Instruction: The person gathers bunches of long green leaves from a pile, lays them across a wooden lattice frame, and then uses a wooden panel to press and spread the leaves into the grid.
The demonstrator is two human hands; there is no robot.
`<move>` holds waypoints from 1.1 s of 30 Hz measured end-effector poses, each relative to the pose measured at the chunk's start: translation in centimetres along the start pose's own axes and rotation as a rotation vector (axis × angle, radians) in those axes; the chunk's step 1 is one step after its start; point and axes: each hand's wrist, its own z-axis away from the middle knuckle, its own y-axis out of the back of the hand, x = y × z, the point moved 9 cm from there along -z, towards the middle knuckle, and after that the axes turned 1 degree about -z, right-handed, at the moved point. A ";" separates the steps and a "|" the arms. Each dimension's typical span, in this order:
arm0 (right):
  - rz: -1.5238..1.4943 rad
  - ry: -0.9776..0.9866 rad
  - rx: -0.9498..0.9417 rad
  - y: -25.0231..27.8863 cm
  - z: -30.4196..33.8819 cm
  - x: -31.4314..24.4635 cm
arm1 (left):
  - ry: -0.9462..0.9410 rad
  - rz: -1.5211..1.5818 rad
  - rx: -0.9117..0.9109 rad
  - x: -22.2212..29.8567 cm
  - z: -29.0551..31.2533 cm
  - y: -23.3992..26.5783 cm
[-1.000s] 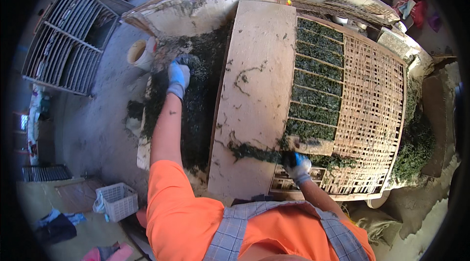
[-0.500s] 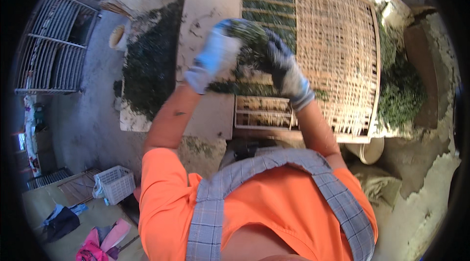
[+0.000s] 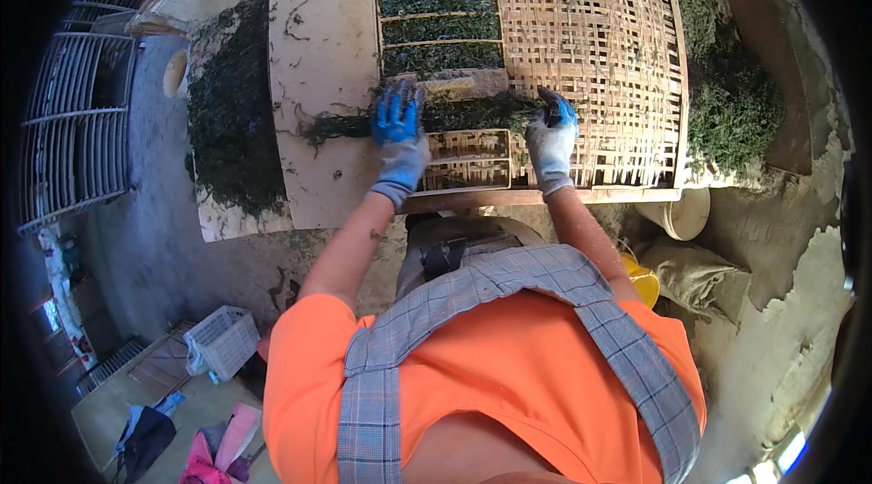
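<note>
My left hand, in a blue and white glove, lies with fingers stretched forward over the left side of a slotted frame. Under and beside it runs a strip of dark green, stringy plant matter, trailing left onto a pale board. At the strip's right end rests my right hand, similarly gloved, its fingers loosely bent and apart; what lies under its fingertips is partly hidden. Several farther slots hold the same green matter. A pale flat bar lies just beyond the strip, and two slots nearer me show bare weave.
A woven bamboo mat lies beneath the frame. Heaps of green matter flank it on the left and right. Metal racks stand at far left. Below the table are a pale bucket and a yellow container.
Both hands have come down toward me and moved apart, letting go of the green clump they held raised together. A green strip now lies across the frame between them.
</note>
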 end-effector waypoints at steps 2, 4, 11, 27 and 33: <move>-0.120 0.084 -0.138 -2.4 1.7 -1.3 | -0.168 -0.016 -0.175 3.5 0.5 -2.9; 0.230 0.463 -0.581 -7.3 5.3 -3.4 | -0.328 -0.084 -0.483 5.4 2.4 -5.4; 0.197 0.088 -0.312 -8.4 4.1 -0.6 | -0.100 -0.170 -0.432 -1.9 5.4 -4.5; -0.015 0.364 -0.851 -15.6 7.5 -9.7 | 0.407 -0.356 -0.119 -9.4 6.3 5.9; 0.268 0.600 -1.075 -20.6 11.9 -9.9 | 0.364 0.016 -0.163 -14.9 4.4 1.7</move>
